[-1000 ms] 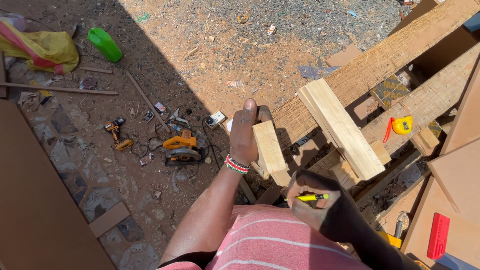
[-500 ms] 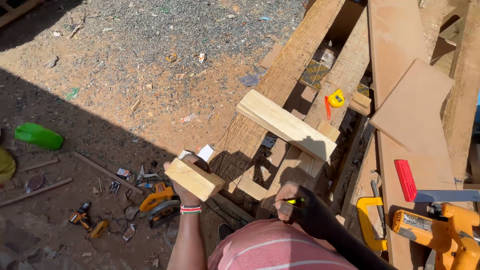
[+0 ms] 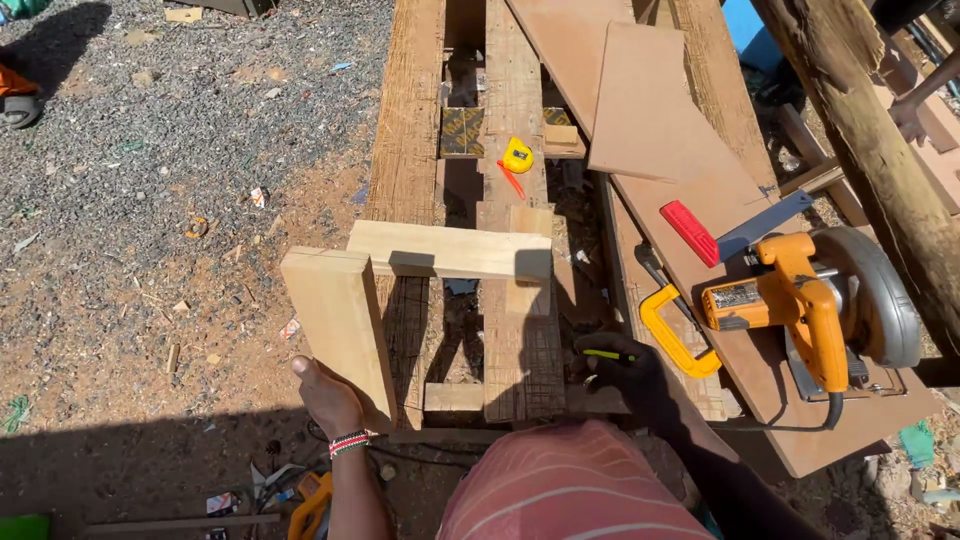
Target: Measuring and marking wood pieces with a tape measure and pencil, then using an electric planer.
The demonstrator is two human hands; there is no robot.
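Observation:
My left hand [image 3: 328, 398] grips the near end of a pale wooden block [image 3: 338, 325] and holds it at the left edge of a rough plank workbench [image 3: 410, 130]. A beaded band sits on that wrist. A second pale wooden block [image 3: 450, 251] lies crosswise on the bench just beyond it. My right hand [image 3: 625, 368], in shadow, holds a yellow pencil [image 3: 608, 355] over the bench planks near the front edge.
An orange circular saw [image 3: 810, 300] rests on a brown board [image 3: 655, 110] at the right, beside a yellow-handled handsaw [image 3: 675, 335] and a red flat tool [image 3: 694, 233]. A yellow tape measure [image 3: 517, 156] lies farther back. Gravel ground [image 3: 150, 150] lies to the left, a thick log [image 3: 880, 130] at right.
The view swung right onto the bench. My left hand carried the wooden block up from over the ground to the bench's left edge. The right hand kept the pencil.

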